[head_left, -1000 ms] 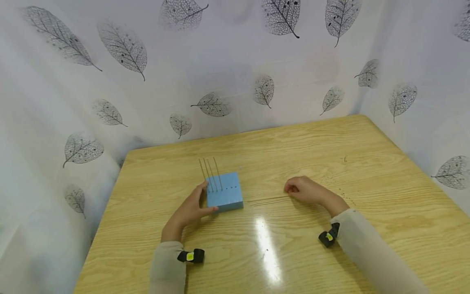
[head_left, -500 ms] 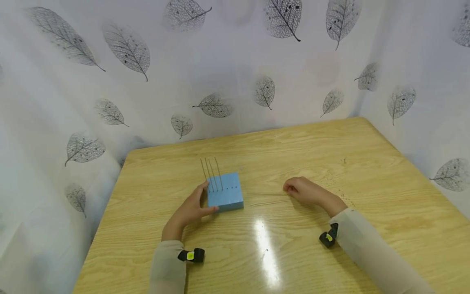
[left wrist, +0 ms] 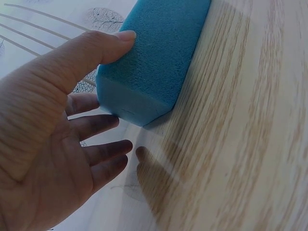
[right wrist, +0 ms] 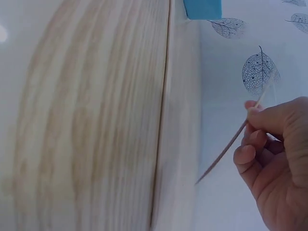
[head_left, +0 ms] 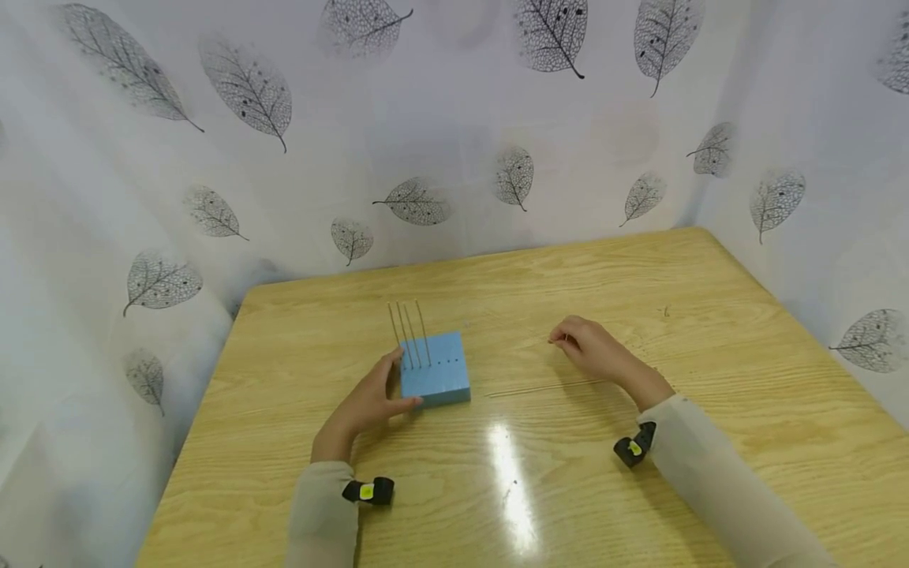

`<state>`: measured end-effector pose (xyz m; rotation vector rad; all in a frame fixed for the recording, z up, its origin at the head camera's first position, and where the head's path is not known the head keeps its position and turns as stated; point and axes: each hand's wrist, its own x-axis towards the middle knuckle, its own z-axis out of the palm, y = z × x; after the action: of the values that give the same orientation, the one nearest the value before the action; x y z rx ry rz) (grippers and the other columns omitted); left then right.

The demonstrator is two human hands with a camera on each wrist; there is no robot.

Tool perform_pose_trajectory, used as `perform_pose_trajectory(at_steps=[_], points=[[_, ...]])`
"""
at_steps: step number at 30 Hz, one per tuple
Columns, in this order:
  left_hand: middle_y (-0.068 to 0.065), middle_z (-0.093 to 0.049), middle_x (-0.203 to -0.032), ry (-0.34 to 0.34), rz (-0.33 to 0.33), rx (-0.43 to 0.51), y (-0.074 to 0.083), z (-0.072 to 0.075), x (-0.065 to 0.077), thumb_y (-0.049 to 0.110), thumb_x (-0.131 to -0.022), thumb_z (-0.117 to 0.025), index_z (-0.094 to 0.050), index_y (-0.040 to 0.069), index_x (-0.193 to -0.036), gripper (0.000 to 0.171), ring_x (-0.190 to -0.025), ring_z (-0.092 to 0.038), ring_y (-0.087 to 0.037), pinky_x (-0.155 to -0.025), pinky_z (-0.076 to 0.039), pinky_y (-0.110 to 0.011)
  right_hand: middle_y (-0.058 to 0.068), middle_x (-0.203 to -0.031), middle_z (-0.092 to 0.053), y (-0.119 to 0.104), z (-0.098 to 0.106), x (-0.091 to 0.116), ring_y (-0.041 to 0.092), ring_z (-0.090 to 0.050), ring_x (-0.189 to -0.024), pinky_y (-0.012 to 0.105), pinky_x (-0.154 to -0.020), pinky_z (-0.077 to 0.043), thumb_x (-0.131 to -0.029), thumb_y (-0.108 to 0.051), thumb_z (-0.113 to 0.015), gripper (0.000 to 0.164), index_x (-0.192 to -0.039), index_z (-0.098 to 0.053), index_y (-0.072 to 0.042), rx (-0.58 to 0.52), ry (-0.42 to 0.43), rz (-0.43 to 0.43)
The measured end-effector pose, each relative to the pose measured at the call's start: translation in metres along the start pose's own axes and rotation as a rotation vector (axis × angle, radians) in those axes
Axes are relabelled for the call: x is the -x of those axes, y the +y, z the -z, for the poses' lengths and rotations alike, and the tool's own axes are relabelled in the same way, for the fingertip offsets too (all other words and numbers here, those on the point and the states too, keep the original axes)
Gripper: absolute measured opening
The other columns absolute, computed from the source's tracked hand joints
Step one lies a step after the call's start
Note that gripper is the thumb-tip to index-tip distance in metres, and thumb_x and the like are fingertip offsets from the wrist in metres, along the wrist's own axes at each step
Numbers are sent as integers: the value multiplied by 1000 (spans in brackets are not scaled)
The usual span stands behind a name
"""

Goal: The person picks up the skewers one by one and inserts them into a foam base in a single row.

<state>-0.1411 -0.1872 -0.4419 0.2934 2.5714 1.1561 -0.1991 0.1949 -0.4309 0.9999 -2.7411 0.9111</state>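
My left hand (head_left: pixel 365 406) holds the left side of a blue foam block (head_left: pixel 435 383) on the table. In the left wrist view, the thumb (left wrist: pixel 108 48) presses one side of the block while fingers reach behind it. Several thin sticks (head_left: pixel 423 334) stand upright in a row in its top, and small holes (head_left: pixel 448 361) continue that row to the right. To the right, my right hand (head_left: pixel 596 351) pinches a thin wooden stick (right wrist: pixel 221 156) between thumb and fingertips, tilted and raised above the table. Another thin stick (head_left: pixel 533 388) lies on the table below that hand.
The wood-grain table (head_left: pixel 426 489) ends in front of a pale curtain (head_left: pixel 454 118) with a leaf print. Small dark marks (head_left: pixel 664 312) show at the table's right. A bright reflection lies across the near part of the tabletop.
My right hand has risen off the table and slightly away, taking a stick up with it. One stick stays lying below. The left hand and the block have kept their place.
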Motion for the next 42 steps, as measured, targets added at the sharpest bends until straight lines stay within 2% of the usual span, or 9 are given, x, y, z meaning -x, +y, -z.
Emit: perform_pose_trajectory(at_steps=[3, 11, 15, 21, 30, 35, 42], points=[[-17, -16, -155, 0, -1, 1, 0, 0, 0, 43, -80, -74, -11, 10, -152, 102, -142, -14, -34, -113, -17, -52, 10, -87, -61, -3, 0, -4, 17, -55, -74, 30, -63, -49, -91, 4, -58, 6, -91, -63, 1, -36, 57, 0], [-17, -16, -155, 2, -9, -1, -1, 0, -1, 42, -80, -74, -11, 9, -152, 101, -142, -15, -33, -113, -17, -51, 2, -80, -60, -17, 1, -16, 12, -55, -69, 25, -58, -50, -91, -7, -62, 5, -89, -63, -2, -116, 140, -15], [-17, -16, -155, 3, -9, -11, 0, 0, -1, 43, -80, -74, -12, 9, -152, 101, -142, -15, -33, -113, -17, -51, 3, -75, -59, -23, 0, -22, 13, -57, -63, 23, -53, -50, -91, -7, -62, 6, -90, -62, -1, -206, 158, -3], [-18, -17, -155, 3, -5, -18, 0, 1, -1, 42, -80, -74, -11, 9, -152, 101, -142, -15, -34, -113, -17, -51, 7, -75, -63, -34, -1, -32, 17, -62, -64, 22, -57, -54, -89, -3, -63, 5, -90, -60, 0, -284, 193, 27], [-19, -18, -154, 1, -9, -22, -1, 0, -2, 43, -80, -74, -11, 8, -152, 102, -142, -16, -35, -113, -18, -52, 15, -78, -64, -49, -5, -44, 26, -64, -67, 28, -60, -56, -89, 2, -62, 4, -91, -60, 4, -355, 198, 30], [-20, -18, -154, 0, -3, -30, -1, -1, -3, 42, -81, -73, -11, 7, -152, 101, -142, -16, -35, -113, -18, -52, 13, -81, -65, -56, -7, -50, 23, -66, -70, 26, -63, -56, -90, -2, -61, 6, -93, -60, 3, -372, 180, 16], [-19, -15, -155, -1, -3, -24, -2, -2, -3, 41, -81, -73, -11, 8, -152, 100, -142, -15, -36, -112, -17, -53, 11, -80, -66, -63, -13, -57, 21, -66, -71, 27, -64, -56, -91, -4, -61, 5, -92, -61, 1, -406, 176, 59]])
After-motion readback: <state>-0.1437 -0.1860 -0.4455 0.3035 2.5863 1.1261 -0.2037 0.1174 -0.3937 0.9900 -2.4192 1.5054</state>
